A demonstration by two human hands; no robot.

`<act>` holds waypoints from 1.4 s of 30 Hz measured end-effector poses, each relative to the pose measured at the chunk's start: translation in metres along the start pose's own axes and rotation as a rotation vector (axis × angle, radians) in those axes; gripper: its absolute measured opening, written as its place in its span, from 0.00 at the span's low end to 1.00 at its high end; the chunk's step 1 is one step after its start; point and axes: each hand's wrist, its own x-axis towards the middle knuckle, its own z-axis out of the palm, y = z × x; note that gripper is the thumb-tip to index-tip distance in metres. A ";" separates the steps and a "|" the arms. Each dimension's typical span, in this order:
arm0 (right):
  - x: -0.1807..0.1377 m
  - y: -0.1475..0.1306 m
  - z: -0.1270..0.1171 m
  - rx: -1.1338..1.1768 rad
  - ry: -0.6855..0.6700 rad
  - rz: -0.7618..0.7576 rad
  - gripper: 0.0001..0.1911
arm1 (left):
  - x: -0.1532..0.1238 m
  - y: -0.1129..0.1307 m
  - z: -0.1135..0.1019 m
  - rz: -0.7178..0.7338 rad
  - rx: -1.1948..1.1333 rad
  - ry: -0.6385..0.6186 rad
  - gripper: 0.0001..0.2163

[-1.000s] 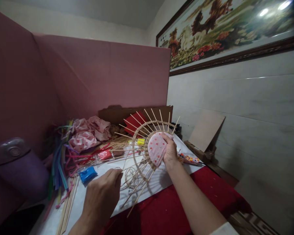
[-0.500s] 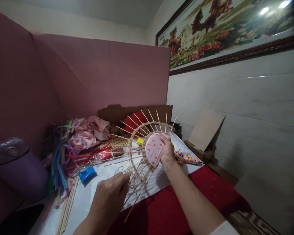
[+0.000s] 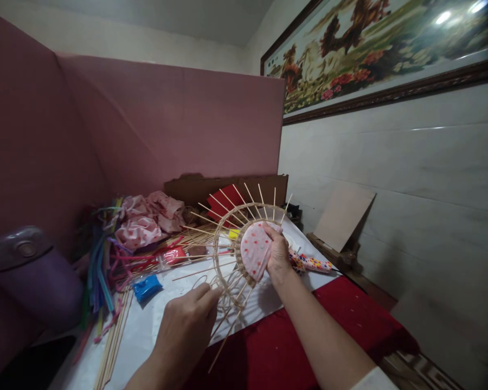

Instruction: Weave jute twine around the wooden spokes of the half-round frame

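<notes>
A round, half-woven wicker piece (image 3: pixel 216 246) with thin sticks fanning out like rays is held up over the table. Its middle is covered by pink cloth with red dots (image 3: pixel 254 250). My right hand (image 3: pixel 278 253) is closed on the cloth-covered middle, thumb lying over the cloth. My left hand (image 3: pixel 191 319) is pinched at the lower left of the woven ring. Thin loose strands (image 3: pixel 201 278) loop by its fingertips, and it appears to pinch one of them; the fingers partly hide it. Below the ring, more strands and sticks hang down.
Crumpled pink dotted cloth (image 3: pixel 142 222), coloured pipe cleaners (image 3: pixel 100 281), loose sticks (image 3: pixel 114 341) and a blue packet (image 3: pixel 147 288) lie at left. A purple container (image 3: pixel 32 281) stands beyond. Flower-patterned cloth (image 3: pixel 313 264) is right of the piece. Red cloth (image 3: pixel 350 314) covers the table's near side.
My left hand has shifted slightly to the right along the lower left of the ring. My right hand keeps its hold, and the wicker piece has barely moved.
</notes>
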 end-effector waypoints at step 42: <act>-0.003 0.000 0.001 -0.014 0.022 0.047 0.14 | 0.000 0.003 -0.007 0.004 -0.126 0.247 0.08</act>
